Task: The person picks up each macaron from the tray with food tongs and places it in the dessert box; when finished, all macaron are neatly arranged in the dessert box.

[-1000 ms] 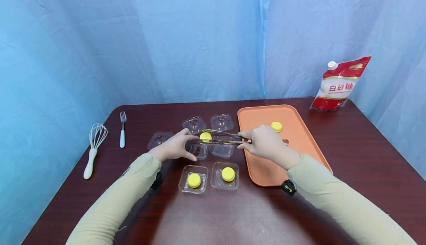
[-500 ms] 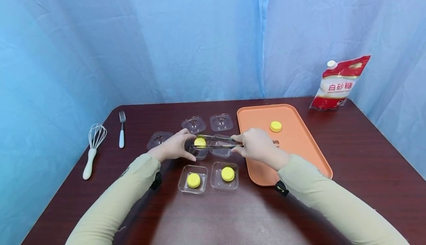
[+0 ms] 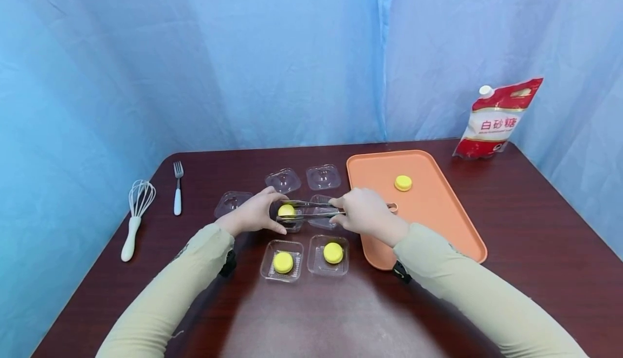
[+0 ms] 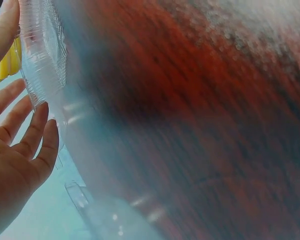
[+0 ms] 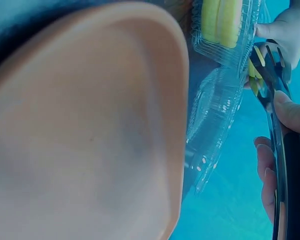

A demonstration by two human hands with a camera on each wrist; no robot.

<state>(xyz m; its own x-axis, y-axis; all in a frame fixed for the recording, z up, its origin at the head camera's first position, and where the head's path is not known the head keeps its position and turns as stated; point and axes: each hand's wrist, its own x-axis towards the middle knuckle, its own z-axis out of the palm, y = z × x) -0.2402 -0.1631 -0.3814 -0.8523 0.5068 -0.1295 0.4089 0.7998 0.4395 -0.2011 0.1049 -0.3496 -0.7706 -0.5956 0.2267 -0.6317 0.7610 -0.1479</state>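
Observation:
My left hand (image 3: 258, 213) holds a clear plastic box (image 3: 295, 226) by its sides, thumb at the near side and fingers at the far side. In the left wrist view, fingertips touch the box wall (image 4: 39, 62). My right hand (image 3: 366, 211) grips metal tongs (image 5: 277, 125) by their dark handles. Between the tong tips sits a yellow macaron (image 3: 286, 211), inside the box's outline in the head view. Two nearer clear boxes (image 3: 270, 272) (image 3: 317, 267) each hold a yellow macaron (image 3: 283, 262). Another clear box (image 3: 323, 220) lies partly hidden under the tongs.
An orange tray (image 3: 428, 223) with one yellow macaron (image 3: 403, 183) lies at the right. Several clear lids (image 3: 323, 177) lie behind and left of the boxes. A whisk (image 3: 133, 228) and fork (image 3: 177, 190) are at far left; a sugar bag (image 3: 496, 123) stands back right.
My right hand has moved left with the tongs, carrying the macaron from beside the left hand's box to within its outline. My left hand has kept its place.

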